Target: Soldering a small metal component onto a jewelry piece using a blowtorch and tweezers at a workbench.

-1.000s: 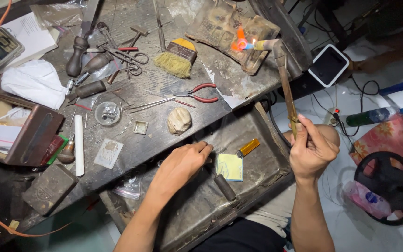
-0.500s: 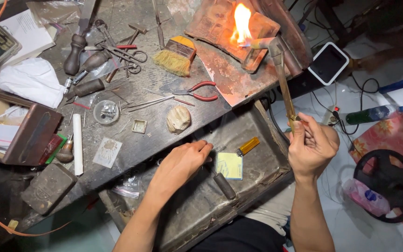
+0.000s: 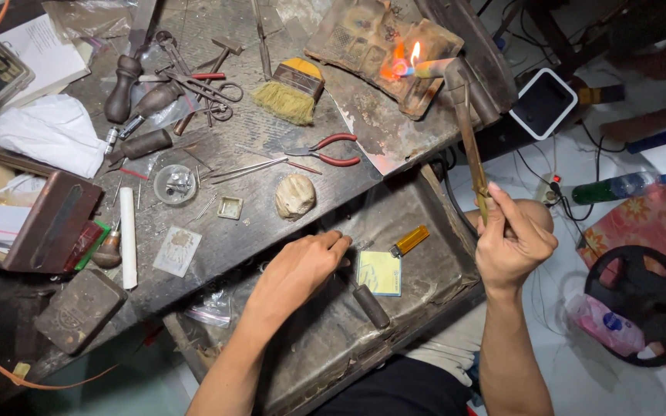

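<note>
My right hand (image 3: 512, 245) grips the lower end of a long thin torch (image 3: 468, 131). Its tip points left at a charred soldering block (image 3: 364, 46), where a small flame (image 3: 408, 62) burns on a glowing piece. My left hand (image 3: 302, 266) rests with fingers curled on the edge of the worn workbench (image 3: 271, 166), just above the open drawer (image 3: 425, 293). Closest to it are a yellow pad (image 3: 379, 273), an orange lighter (image 3: 410, 240) and a beige lump (image 3: 295, 196).
Red-handled pliers (image 3: 333, 150), tweezers (image 3: 244, 168), a brush (image 3: 290, 92), scissors and wooden-handled tools (image 3: 129, 88) lie across the bench. A brown box (image 3: 48, 223) and white cloth (image 3: 52, 135) sit at the left. A white square device (image 3: 543, 102), a bottle (image 3: 618, 187) and cables lie on the floor at the right.
The large flame on the block has shrunk to a small one. My right hand with the torch shifted slightly; my left hand stayed in place.
</note>
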